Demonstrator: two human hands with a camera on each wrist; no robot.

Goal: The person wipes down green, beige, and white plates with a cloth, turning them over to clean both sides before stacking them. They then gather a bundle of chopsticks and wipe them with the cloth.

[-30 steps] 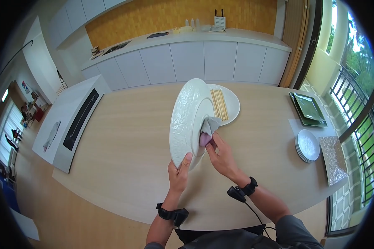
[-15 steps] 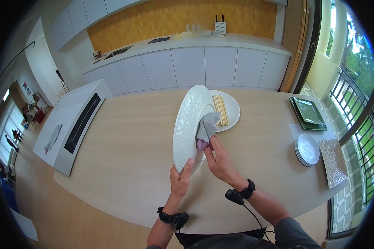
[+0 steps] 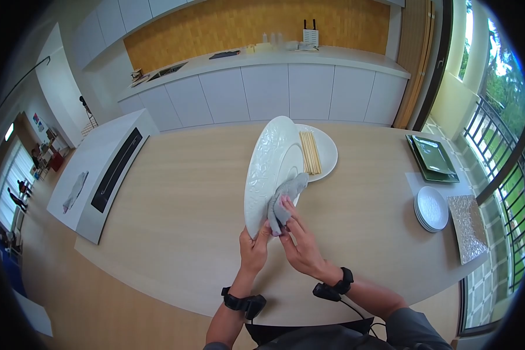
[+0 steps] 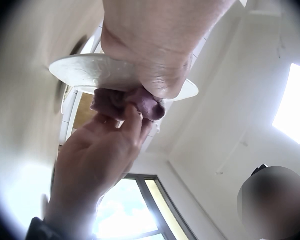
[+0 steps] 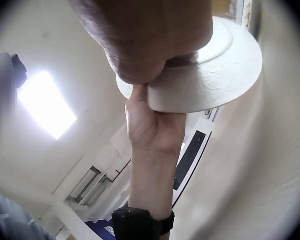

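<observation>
A large white plate (image 3: 265, 166) with an embossed rim is held up on its edge above the table, its underside turned to the right. My left hand (image 3: 253, 251) grips its lower rim, thumb on the underside. In my right hand (image 3: 301, 249) is a cloth (image 3: 290, 190), grey on one face and purple on the other, bunched against the plate's underside near the left thumb. The left wrist view shows the purple face of the cloth (image 4: 147, 104) between the right fingers and the plate (image 4: 102, 70). From the right wrist, the right fingers are mostly hidden.
Behind the held plate, a white plate (image 3: 328, 153) on the table bears several wooden chopsticks (image 3: 311, 153). On the right are green square plates (image 3: 434, 156), a stack of small white plates (image 3: 431, 208) and a silvery rectangular plate (image 3: 468, 228). Another cloth (image 3: 76, 191) lies on the white unit at left.
My right hand has drawn the cloth down the plate's underside toward the left thumb. The left hand keeps its grip on the rim, and the plate has shifted slightly right.
</observation>
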